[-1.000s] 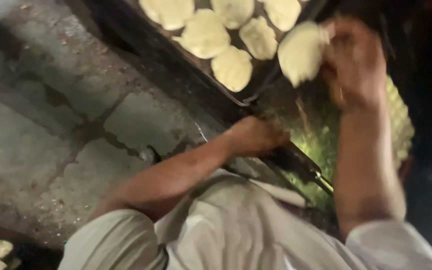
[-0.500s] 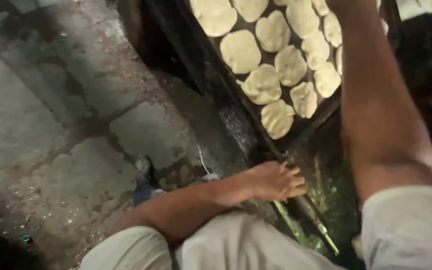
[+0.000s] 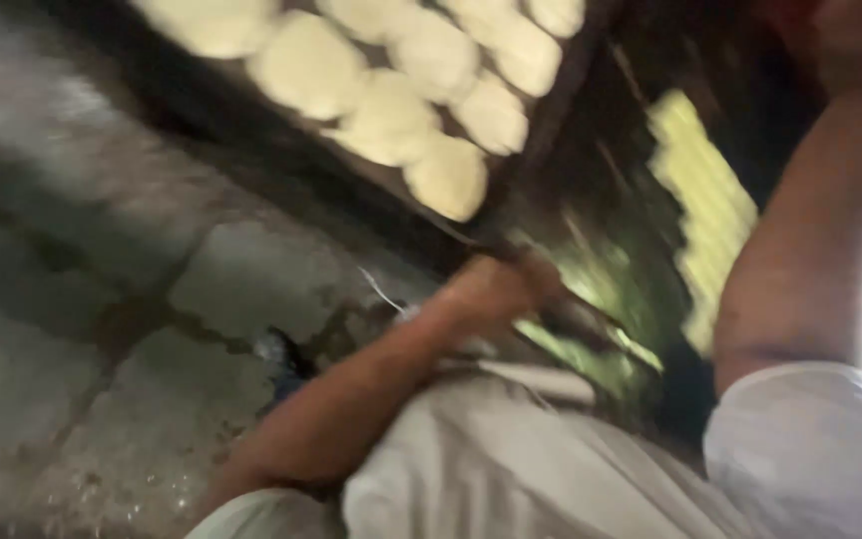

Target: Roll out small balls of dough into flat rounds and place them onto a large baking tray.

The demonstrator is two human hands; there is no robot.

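Head view is blurry. The left hand (image 3: 496, 289) rests on the dark tray (image 3: 541, 130) edge, just below the round dough pieces (image 3: 391, 120); I cannot tell its fingers. The right hand (image 3: 850, 35) is up high, its fingers hidden.

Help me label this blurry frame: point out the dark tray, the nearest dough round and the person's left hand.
dark tray (image 3: 551, 100): head view, its right rim.
nearest dough round (image 3: 448, 178): head view, its middle.
left hand (image 3: 501, 289): head view, back of the hand.
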